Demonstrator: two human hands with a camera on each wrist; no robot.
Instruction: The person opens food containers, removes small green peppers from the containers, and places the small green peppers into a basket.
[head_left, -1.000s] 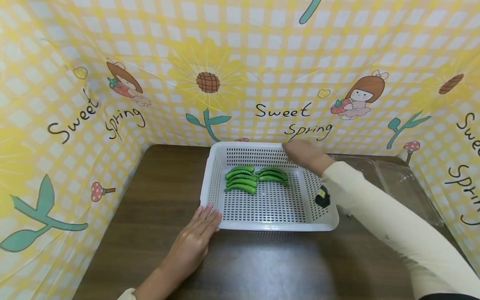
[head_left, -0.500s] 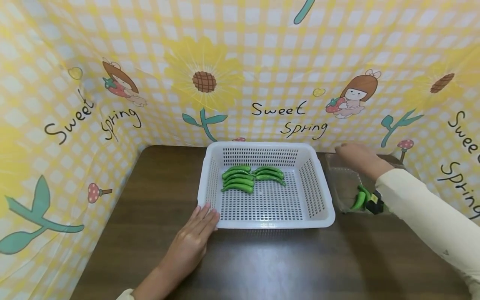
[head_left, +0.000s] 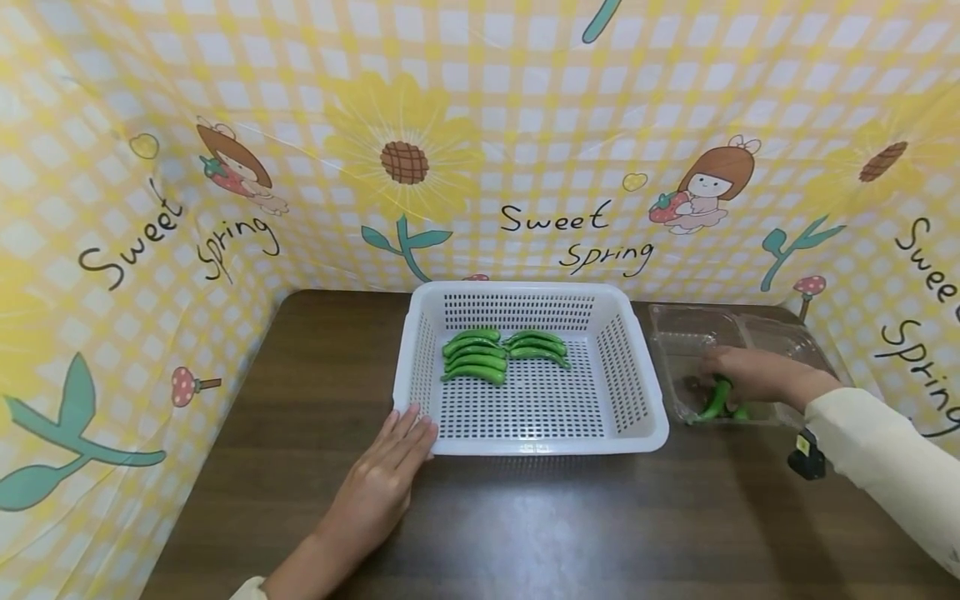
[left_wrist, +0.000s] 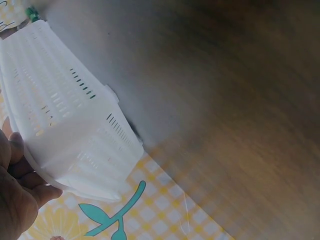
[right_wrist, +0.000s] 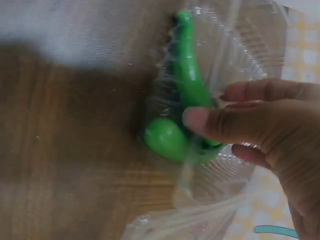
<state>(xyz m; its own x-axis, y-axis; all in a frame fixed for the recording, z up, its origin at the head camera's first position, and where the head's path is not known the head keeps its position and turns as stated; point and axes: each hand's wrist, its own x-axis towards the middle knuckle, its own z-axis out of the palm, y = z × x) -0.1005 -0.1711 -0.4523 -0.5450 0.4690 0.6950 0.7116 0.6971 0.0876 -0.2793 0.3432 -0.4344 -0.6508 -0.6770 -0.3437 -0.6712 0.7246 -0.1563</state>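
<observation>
A white perforated plastic basket [head_left: 528, 446] stands mid-table, with several green chili peppers [head_left: 474, 357] in two neat columns inside. At its front left corner my left hand [head_left: 378, 475] grips the rim, fingers over the top; the left wrist view shows the thumb below the rim. To the right, my right hand [head_left: 746, 375] reaches into a clear plastic container [head_left: 678, 358]. Green chili peppers [right_wrist: 190, 70] lie there under the fingers. In the right wrist view the thumb touches or overlaps one pepper, with the other fingers spread apart from it.
The container has a clear lid-like half [head_left: 787, 337] on its right. Brown wooden table [head_left: 540, 525] extends in front of the basket. Yellow checked cloth [head_left: 450, 125] walls in the back and sides. A small black device [head_left: 806, 457] sits on the right wrist.
My right hand has swung from the basket's back right rim over to the container, then down among its peppers. The left hand stays on the basket; the columns of peppers look the same.
</observation>
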